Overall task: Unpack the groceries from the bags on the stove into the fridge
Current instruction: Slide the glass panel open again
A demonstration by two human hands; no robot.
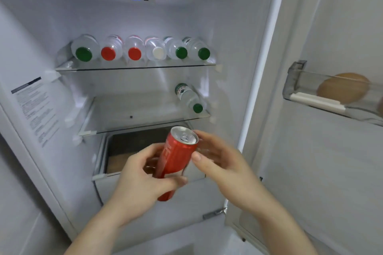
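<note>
Item, red can (176, 158): we hold it in front of the open fridge (128, 16), tilted, its silver top leaning toward one o'clock and its base toward seven; it sits just above the open drawer (124, 151) and below the lower shelf (145, 124), touching neither; we judge it is being turned into position before going in, though which level it is meant for we cannot tell.

Item, left hand (143, 178): fingers and thumb curled round the lower half of the can, bearing its weight.

Item, right hand (219, 157): at three o'clock of the can, thumb laid against its side near the rim; the fingers lie behind and are blurred, so we cannot say whether they close on it; it looks to be steadying or taking over the can.

Item, upper shelf (134, 66): six water bottles (134, 49) laid on their sides in a row, caps facing us, presumably so that they stay put and are easy to count.

Item, lower shelf: one bottle (189, 97) at its right end, lying down; bare glass to its left, a likely place for the can.

Item, door tray (310, 97) at three o'clock: brown rounded things inside, too blurred to name.
</note>
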